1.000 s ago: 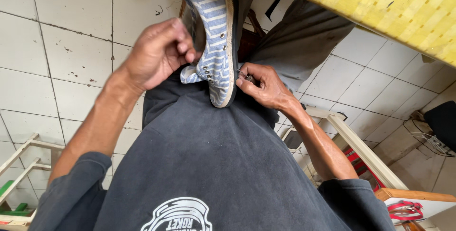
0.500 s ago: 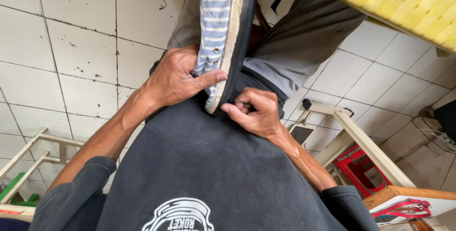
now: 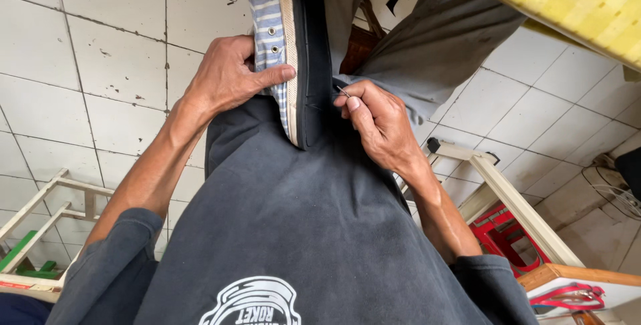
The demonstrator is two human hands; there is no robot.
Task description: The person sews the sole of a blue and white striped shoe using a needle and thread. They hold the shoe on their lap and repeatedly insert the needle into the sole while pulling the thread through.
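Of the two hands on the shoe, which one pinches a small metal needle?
The right hand: its fingertips pinch a thin metal needle at the black sole edge of the striped shoe. The left hand only grips the striped upper.

Blue-and-white striped shoe [image 3: 268, 24], black sole [image 3: 312, 51]
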